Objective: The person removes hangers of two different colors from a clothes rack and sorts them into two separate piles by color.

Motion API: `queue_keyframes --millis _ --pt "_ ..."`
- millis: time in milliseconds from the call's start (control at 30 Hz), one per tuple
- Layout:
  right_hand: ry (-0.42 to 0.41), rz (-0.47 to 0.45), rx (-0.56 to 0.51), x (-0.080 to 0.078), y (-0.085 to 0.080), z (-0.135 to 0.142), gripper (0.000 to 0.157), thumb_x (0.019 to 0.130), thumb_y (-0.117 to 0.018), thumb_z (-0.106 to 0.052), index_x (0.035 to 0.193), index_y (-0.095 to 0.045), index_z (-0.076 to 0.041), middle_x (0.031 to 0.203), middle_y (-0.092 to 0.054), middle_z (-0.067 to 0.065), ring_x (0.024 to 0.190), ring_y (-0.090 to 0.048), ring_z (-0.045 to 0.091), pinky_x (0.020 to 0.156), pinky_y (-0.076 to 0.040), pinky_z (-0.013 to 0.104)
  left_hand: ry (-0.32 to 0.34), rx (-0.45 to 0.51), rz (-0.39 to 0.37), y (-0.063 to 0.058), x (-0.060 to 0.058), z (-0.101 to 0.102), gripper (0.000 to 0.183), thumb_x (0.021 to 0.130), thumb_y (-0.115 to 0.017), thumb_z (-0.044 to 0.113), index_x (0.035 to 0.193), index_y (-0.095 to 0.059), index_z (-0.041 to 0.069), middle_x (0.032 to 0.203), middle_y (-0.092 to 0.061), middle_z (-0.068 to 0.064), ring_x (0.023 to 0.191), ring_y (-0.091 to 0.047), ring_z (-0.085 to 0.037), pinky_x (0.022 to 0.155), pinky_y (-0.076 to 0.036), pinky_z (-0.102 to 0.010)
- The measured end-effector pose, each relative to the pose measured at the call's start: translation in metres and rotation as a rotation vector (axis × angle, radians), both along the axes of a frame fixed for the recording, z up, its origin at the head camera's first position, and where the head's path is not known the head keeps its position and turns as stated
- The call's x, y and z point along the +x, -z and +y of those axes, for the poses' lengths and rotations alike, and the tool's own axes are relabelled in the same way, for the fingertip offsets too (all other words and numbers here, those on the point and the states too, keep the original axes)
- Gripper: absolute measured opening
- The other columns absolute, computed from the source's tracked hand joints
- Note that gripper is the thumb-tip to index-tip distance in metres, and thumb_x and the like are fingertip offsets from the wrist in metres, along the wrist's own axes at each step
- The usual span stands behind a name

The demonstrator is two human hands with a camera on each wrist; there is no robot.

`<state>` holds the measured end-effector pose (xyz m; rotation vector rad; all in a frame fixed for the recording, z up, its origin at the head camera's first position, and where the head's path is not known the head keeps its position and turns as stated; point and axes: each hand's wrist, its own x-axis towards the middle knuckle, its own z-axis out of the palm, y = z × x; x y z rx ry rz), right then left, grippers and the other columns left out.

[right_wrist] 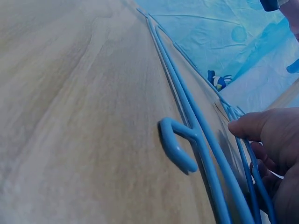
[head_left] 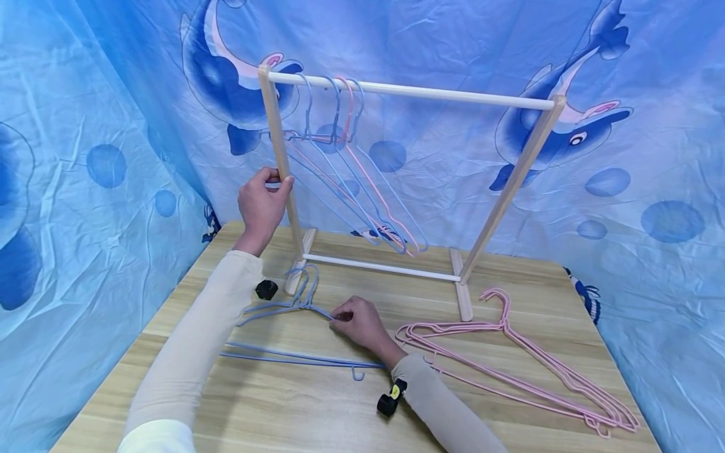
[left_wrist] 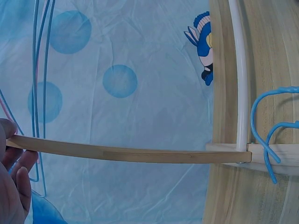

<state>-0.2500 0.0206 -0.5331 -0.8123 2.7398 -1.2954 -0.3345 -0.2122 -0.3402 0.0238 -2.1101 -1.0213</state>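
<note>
Hangers point(head_left: 306, 306) in blue lie in front of the rack point(head_left: 416, 91) on the bench point(head_left: 272, 415), a shoulder point(head_left: 323, 313) pinched between the fingers point(head_left: 348, 304) of the right hand point(head_left: 362, 324) while the left hand point(head_left: 263, 204) curls round a post point(head_left: 274, 123), so bracing it and lifting just one hanger should prevent snagging.

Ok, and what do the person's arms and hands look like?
The left hand and right hand are bare. The left sleeve is pale beige, with white fabric farther up; the right sleeve is beige. A black device with a yellow mark sits near the right wrist; another black piece shows by the left.
</note>
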Motion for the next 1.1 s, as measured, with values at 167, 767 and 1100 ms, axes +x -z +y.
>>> queue_keyframes --millis 167,767,1100 --pt "-0.026 -0.048 -0.073 -0.002 0.002 0.005 0.016 0.082 -0.087 -0.021 0.096 -0.083 -0.015 0.084 -0.067 -0.006 0.074 -0.056 0.003 0.067 -0.050 0.020 -0.004 0.000 0.006 0.000 0.000 0.001 0.027 0.097 -0.072 0.031 0.107 -0.074 0.005 0.103 -0.077 -0.013 0.094 -0.075 -0.028 0.078 -0.059 -0.048" --pt "-0.016 -0.230 -0.324 0.002 -0.044 0.085 0.034 0.088 -0.081 -0.013 0.119 -0.073 0.000 0.106 -0.074 0.018 0.088 -0.069 0.014 0.075 -0.056 0.026 -0.016 0.002 -0.005 -0.002 -0.001 -0.001 0.027 0.097 -0.071 0.031 0.108 -0.074 0.006 0.103 -0.077 -0.013 0.092 -0.075 -0.028 0.077 -0.059 -0.046" --pt "-0.004 -0.214 -0.268 0.001 -0.100 0.148 0.055 0.087 -0.082 -0.014 0.137 -0.062 -0.006 0.123 -0.067 0.016 0.114 -0.063 0.038 0.091 -0.055 0.036 -0.015 -0.012 -0.018 0.000 -0.001 -0.001 0.029 0.098 -0.070 0.034 0.109 -0.074 0.007 0.102 -0.077 -0.013 0.089 -0.074 -0.029 0.073 -0.058 -0.046"
